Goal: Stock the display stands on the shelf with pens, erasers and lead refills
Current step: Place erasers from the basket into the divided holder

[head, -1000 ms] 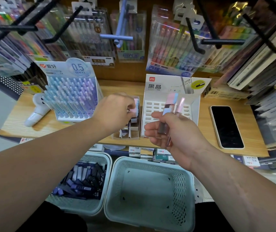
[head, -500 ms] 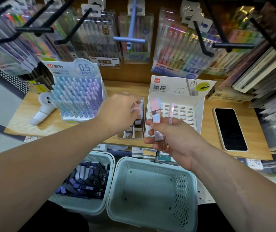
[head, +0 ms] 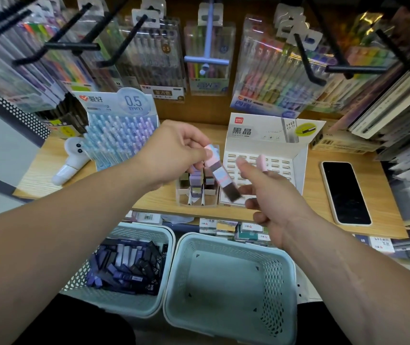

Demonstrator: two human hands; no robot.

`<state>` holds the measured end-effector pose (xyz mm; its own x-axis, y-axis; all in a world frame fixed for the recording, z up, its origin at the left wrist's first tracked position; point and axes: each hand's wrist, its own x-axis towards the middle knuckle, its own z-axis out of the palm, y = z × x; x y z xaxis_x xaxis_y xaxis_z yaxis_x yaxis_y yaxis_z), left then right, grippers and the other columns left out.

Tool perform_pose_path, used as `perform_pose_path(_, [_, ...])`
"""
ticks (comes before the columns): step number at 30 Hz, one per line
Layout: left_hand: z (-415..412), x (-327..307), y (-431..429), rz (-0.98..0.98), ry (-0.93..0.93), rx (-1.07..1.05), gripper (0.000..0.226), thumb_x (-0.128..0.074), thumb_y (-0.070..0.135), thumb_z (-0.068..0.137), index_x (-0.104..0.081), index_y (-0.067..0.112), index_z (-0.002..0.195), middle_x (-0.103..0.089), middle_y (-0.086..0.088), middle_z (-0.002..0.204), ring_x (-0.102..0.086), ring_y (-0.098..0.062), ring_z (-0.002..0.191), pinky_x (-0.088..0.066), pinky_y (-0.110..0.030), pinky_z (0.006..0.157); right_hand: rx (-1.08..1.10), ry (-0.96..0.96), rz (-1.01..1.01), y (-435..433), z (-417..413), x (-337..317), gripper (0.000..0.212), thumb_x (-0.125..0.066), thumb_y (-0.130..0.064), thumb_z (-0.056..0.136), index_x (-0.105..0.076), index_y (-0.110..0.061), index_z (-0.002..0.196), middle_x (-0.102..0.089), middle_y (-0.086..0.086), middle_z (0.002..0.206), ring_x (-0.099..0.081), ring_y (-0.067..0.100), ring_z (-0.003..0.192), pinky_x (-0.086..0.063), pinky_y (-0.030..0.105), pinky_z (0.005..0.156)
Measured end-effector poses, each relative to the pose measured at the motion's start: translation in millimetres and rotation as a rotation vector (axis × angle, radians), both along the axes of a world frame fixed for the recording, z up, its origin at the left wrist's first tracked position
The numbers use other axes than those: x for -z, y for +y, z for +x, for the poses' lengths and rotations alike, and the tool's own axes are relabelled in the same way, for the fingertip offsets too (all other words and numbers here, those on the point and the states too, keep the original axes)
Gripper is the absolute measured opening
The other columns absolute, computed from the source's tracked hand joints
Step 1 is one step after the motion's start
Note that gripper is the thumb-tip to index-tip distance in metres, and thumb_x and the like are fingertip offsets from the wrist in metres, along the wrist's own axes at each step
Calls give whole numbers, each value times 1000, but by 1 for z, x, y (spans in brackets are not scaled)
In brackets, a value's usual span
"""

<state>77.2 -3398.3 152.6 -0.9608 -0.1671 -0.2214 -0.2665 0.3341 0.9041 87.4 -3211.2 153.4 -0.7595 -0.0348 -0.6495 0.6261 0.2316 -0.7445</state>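
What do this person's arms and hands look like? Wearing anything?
The left arm and right arm are bare, with no sleeves in view. The left hand and right hand wear no gloves; no watch or bracelet shows at either wrist.

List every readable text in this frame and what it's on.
"爱好", "0.5 mm": pen display stand
"黑晶", "HB 0.5": lead refill stand
"0.5": hanging pen pack
"HB": lead refill cases in left basket
Shelf price tags and other hanging packs: too blurred to read.
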Motion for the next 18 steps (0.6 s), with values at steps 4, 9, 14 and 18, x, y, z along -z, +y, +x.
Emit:
perform_pose_path(4, [-2,3,-4,-433,113,126,11,-78,10,83,-76,18,90,-64,12,66,-58,3,59,-53,-19,62,62,-18,8,2,-4,0,45,-44,-66,97,-68,-28,104,-62,-1,91,-46,16,72,-29,29,51])
perform_pose_path(9, [-2,17,5,-707,283,269,5,-71,17,89,-76,18,91,-62,15,70,-59,-9,72,-53,-35,73,73,5,-32,2,-5,4,51,-39,-67,98,-71,-27,98,-56,-2,83,-41,15,67,-28,26,46])
perform_pose_path(14, [-5,36,7,-938,362,377,10,-62,19,91,-72,19,88,-70,2,87,-64,-23,79,-54,-41,67,120,-11,-137,8,-6,3,49,-45,-63,99,-74,-23,97,-51,-1,75,-39,12,57,-28,23,39])
perform_pose_path(18, [-10,42,7,-924,370,378,10,-65,17,88,-74,18,85,-69,2,85,-63,-22,78,-55,-41,66,155,18,-190,9,-7,2,51,-43,-55,102,-77,-18,94,-49,-2,65,-44,12,54,-37,27,47])
